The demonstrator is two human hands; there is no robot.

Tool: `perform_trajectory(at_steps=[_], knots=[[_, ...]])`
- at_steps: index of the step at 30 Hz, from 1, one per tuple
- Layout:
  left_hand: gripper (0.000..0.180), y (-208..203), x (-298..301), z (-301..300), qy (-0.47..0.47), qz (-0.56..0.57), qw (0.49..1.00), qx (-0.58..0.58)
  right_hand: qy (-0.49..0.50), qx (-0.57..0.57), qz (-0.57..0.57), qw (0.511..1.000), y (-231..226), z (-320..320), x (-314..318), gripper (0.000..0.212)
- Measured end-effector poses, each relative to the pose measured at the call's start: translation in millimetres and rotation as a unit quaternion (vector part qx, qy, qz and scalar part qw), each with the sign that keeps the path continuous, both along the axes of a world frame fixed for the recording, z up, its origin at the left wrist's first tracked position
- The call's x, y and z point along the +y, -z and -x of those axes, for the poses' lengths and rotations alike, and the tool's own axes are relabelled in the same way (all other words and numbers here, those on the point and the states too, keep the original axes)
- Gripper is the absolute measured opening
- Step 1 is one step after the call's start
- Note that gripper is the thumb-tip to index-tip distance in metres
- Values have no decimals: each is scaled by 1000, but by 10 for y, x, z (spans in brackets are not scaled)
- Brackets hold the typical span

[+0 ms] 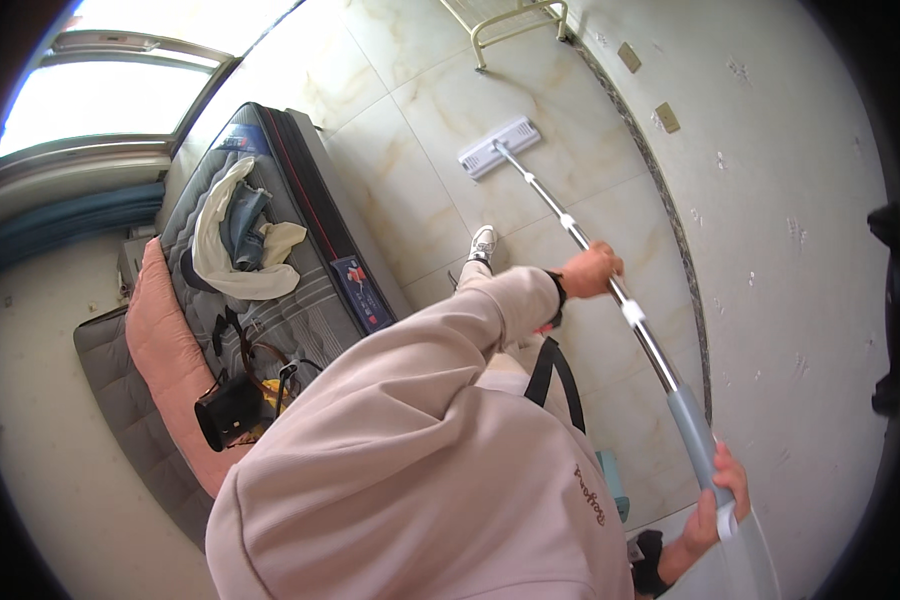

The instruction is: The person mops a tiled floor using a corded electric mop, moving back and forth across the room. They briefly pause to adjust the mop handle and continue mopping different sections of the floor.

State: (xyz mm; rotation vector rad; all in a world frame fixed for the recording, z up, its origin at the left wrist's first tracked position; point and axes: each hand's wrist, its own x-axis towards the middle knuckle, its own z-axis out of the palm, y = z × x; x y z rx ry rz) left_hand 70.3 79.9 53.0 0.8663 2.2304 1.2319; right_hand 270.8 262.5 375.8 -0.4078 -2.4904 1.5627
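Note:
A flat mop with a silver telescopic pole (653, 347) runs slantwise from the lower right up to its white, rectangular head (500, 147), which lies on the tiles. My left hand (588, 270) is wrapped round the middle of the pole, just above a white collar joint. Lower down, my right hand (715, 497) grips the grey handle (692, 432) near its end. A dark band circles my left wrist. My pale pink sleeve covers the left arm.
On the left, a bed's grey mattress (300, 215) carries crumpled clothes (242, 235), a black bag (232, 410) and a pink quilt (162, 325). A cream metal frame (518, 22) stands at the far end. The white wall (770, 250) borders the marbled tile floor (410, 130) on the right.

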Motion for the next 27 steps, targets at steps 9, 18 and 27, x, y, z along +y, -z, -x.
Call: perform_trajectory(at_steps=[9, 18, 27], knots=[[18, -364, 438, -430, 42, -8, 999, -20, -39, 45, -35, 998, -313, -544, 368, 27], [17, -228, -983, 435, -83, 35, 992, 91, -77, 68, 71, 992, 84, 668, -416, 26], [12, 225, -2449, 999, -168, 122, 971, 121, -202, 42, 131, 970, 657, 1685, -1540, 23]])
